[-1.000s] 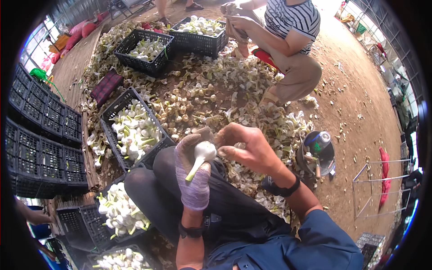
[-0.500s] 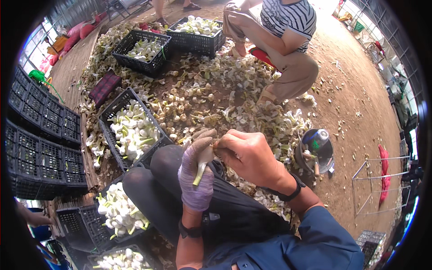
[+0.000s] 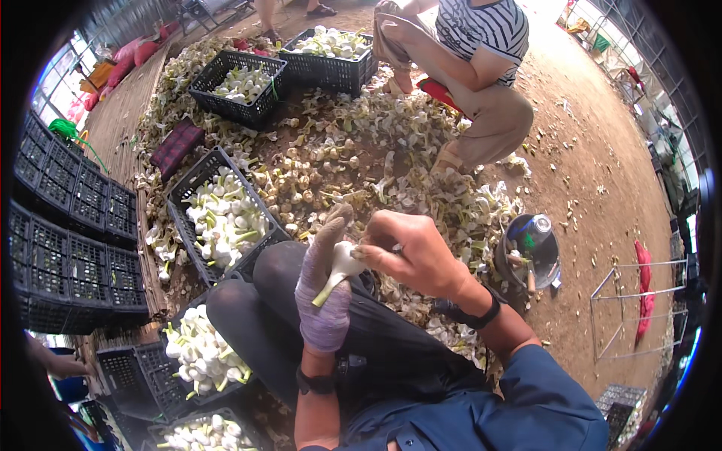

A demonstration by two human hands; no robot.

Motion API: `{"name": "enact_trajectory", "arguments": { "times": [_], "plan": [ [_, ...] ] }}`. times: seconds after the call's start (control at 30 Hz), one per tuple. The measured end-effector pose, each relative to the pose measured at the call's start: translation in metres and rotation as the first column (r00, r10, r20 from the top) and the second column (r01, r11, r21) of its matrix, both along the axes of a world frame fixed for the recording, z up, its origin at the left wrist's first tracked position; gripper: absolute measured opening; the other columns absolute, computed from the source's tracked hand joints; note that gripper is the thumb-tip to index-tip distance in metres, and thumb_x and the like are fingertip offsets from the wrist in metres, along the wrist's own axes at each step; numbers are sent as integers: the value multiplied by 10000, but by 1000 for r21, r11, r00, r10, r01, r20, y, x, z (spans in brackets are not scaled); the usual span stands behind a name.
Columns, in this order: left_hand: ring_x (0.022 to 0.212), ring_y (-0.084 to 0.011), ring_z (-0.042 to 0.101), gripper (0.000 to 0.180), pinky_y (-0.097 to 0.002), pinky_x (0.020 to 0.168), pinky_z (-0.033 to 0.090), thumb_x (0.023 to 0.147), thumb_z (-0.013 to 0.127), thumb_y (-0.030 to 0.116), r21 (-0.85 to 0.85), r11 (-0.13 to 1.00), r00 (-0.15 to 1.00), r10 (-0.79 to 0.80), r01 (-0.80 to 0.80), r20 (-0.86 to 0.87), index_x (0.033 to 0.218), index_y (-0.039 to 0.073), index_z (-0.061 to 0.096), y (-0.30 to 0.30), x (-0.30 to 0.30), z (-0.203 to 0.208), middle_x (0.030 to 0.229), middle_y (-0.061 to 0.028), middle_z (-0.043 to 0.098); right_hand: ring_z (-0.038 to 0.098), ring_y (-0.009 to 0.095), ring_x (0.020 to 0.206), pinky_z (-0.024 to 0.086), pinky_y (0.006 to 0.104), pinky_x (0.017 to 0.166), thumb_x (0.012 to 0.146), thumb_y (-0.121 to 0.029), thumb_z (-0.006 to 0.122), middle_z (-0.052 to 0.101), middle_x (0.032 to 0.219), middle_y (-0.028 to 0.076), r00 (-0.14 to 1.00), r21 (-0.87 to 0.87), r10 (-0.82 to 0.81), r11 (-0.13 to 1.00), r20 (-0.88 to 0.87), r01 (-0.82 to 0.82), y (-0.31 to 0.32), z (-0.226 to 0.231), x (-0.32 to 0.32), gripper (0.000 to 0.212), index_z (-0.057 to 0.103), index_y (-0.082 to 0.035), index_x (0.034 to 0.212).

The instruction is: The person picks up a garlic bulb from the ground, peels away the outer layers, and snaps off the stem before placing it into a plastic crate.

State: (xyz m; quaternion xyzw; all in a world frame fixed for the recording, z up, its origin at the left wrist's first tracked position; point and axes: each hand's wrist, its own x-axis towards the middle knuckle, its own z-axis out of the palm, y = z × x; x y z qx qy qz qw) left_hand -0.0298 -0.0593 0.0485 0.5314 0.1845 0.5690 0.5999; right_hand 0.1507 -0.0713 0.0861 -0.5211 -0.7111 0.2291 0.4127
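My left hand (image 3: 325, 289), in a pale purple glove, is closed around a white bulb (image 3: 344, 261) with a green stalk pointing down. My bare right hand (image 3: 410, 252) grips the top of the same bulb with its fingertips; a dark band sits on that wrist. Both hands are above my lap, over dark trousers. A heap of white bulbs and peelings (image 3: 353, 161) covers the ground in front of me.
Black crates hold peeled bulbs: one at my left knee (image 3: 197, 181), two farther back (image 3: 217, 73), (image 3: 359, 69). Empty black crates (image 3: 68, 240) are stacked on the left. A person in a striped shirt (image 3: 481, 30) squats opposite. A dark bucket with a bottle (image 3: 526, 248) stands at right.
The bulb was held upright in my left hand with the right hand beside it; both hands have come together and the right fingers now pinch the bulb's top.
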Motion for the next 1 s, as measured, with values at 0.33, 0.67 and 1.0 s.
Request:
{"name": "enact_trajectory", "arguments": {
  "times": [0.33,0.67,1.0],
  "plan": [
    [1465,-321,432,585,-416,1185,341,1005,601,279,124,991,982,-19,43,-189,1495,-17,484,-4,-3,6,1520,-202,519,670,385,773,530,436,678,949,-142,683,649,847,178,999,13,25,1000,33,-26,-6,6,4,161,623,-1,998],
    [1452,-364,446,584,-459,1174,361,1031,573,396,258,966,957,85,-10,-279,1439,-21,546,2,2,3,1465,-205,568,717,271,745,561,353,676,892,-58,739,698,852,139,996,-39,81,996,43,-80,-12,26,12,123,678,-3,983],
    [1432,-328,473,735,-445,1178,367,971,675,481,-7,999,998,-52,53,42,1479,-21,502,-5,6,5,1511,-206,523,656,340,704,527,399,652,873,-136,680,642,771,162,961,-59,-113,990,251,131,7,-23,28,137,652,-8,912]
  ]
}}
